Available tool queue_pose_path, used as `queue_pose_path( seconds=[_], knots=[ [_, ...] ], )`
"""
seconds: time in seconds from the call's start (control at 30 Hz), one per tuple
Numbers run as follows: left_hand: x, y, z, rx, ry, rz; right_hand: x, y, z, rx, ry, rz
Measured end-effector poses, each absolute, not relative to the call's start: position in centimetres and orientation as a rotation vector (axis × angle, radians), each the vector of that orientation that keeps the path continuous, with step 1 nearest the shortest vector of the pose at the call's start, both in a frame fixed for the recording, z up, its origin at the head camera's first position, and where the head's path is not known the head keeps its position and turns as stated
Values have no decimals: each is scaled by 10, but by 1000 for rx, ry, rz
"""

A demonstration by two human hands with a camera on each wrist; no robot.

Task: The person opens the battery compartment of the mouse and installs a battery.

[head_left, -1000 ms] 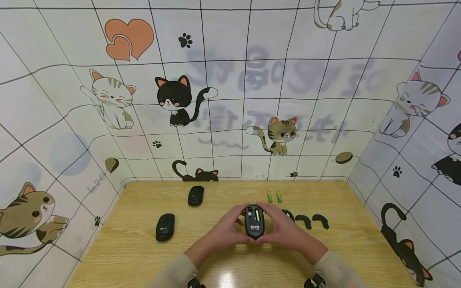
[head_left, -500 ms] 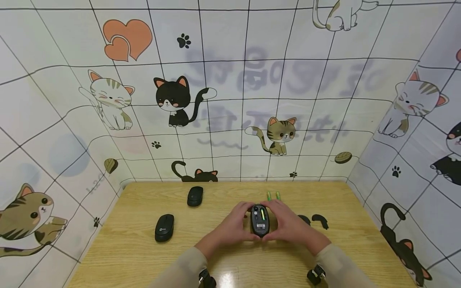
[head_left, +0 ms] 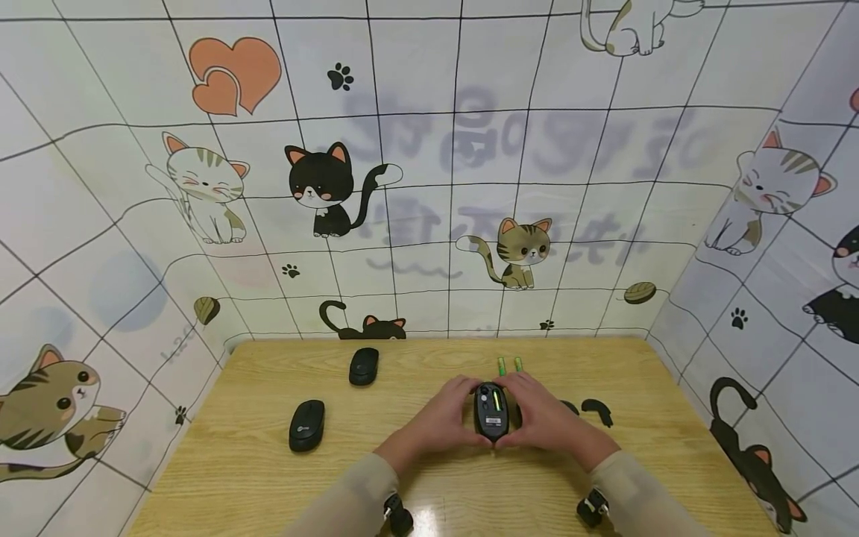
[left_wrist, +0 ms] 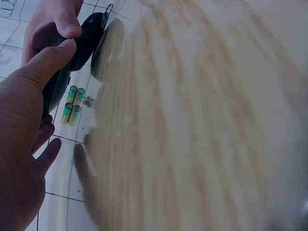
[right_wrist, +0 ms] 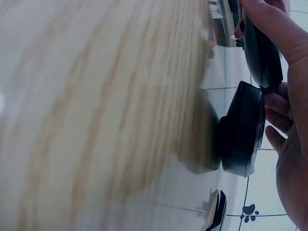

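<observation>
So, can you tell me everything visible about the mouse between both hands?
The mouse is black, rounded and plastic-looking; the head view shows its underside. A yellow-green strip, apparently a battery, shows in an uncovered slot; below is a pale label, too small to read. The mouse's long axis runs front to back. It seems raised above the table, and the left hand and right hand grip it from both sides.

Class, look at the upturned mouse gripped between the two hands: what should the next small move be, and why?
Probably free the right hand while the left hand steadies the mouse. Both hands grip it, its underside faces up, and a yellow-green battery appears exposed there, so working on it likely needs one hand free.
</observation>
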State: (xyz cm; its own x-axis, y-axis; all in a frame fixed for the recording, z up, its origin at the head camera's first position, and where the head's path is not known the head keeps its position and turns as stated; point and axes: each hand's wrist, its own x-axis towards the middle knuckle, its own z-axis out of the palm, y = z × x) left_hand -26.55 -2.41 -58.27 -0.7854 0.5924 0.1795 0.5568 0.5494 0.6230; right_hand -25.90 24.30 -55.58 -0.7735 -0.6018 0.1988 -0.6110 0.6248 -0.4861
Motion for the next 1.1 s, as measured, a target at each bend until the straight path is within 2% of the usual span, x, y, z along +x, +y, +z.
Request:
queue_pose_path(
  seconds=[1.1],
  knots=[
    [-268,-19,-586,963,2755,856,-261,249,-565,987,-2963,811]
  ],
)
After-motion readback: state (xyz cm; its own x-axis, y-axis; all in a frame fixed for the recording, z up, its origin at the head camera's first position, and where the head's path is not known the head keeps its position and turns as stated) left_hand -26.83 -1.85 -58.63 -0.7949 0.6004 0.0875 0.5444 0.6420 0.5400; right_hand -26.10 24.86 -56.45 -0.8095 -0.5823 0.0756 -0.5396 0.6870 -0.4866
